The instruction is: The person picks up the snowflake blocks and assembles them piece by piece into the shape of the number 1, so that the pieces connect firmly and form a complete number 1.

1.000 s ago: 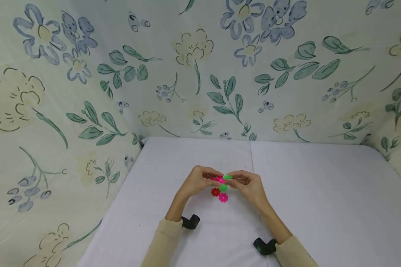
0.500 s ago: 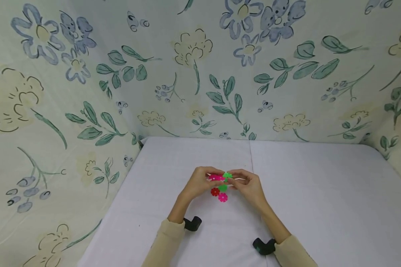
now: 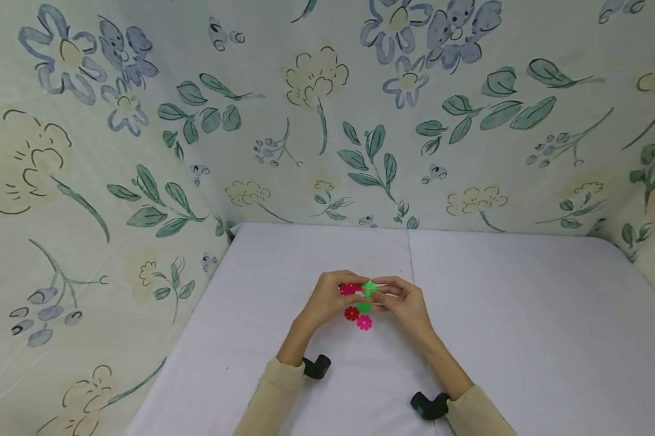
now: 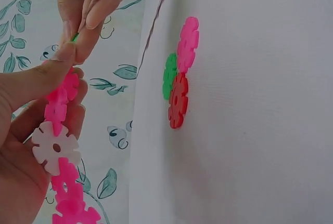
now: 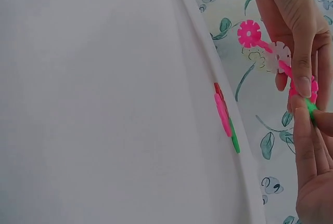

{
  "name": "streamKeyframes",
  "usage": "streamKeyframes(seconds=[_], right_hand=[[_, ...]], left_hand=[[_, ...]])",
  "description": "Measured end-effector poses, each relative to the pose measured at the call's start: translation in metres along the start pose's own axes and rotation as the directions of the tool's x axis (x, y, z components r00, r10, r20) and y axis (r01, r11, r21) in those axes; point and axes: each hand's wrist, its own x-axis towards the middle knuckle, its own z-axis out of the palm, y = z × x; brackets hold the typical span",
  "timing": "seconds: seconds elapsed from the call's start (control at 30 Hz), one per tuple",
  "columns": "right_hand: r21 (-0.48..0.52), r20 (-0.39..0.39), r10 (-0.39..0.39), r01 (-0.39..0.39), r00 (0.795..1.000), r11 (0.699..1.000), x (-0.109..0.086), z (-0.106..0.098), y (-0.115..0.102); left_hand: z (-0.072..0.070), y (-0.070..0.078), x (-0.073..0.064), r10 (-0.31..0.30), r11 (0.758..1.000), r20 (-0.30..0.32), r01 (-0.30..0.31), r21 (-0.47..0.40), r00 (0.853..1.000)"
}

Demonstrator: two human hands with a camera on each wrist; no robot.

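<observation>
Both hands meet above the table in the head view. My left hand [image 3: 321, 298] holds a chain of interlocking flower-shaped discs, pink ones [image 4: 66, 180] with a white disc [image 4: 44, 148] among them. My right hand [image 3: 406, 303] pinches a green notched disc [image 3: 369, 289] at the end of this chain, between thumb and fingers. In the left wrist view the left thumb lies over the chain's upper end, and the green disc is mostly hidden by fingertips. The chain's free end, a pink disc [image 5: 249, 33], sticks out past the left hand in the right wrist view.
On the white-covered table [image 3: 523, 315], just below the hands, lie a red disc [image 3: 352, 313], a pink disc [image 3: 364, 323] and a green disc [image 3: 364, 307], close together. Floral cloth [image 3: 284, 139] hangs behind the table and at its sides. A black wrist camera [image 3: 318, 367] sits at the left cuff.
The green disc at the fingertips has turned to show more of its face. The pink part of the chain has shifted and turned in the left hand. The discs on the table stay put.
</observation>
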Motion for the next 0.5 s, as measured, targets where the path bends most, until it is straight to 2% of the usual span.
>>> streamKeyframes(seconds=[0.27,0.5], right_hand=[[0.052,-0.045,0.118,-0.116,0.992,0.992,0.0010,0.0010,-0.0009],[0.068,-0.063,0.208,-0.204,0.976,0.977,0.0016,0.0010,-0.0015]], left_hand=[[0.0046,-0.0008,0.0017,0.037,0.999,-0.004,-0.036,0.021,0.999],[0.0055,-0.0007,0.0009,0.018,0.999,-0.001,-0.018,0.039,1.000]])
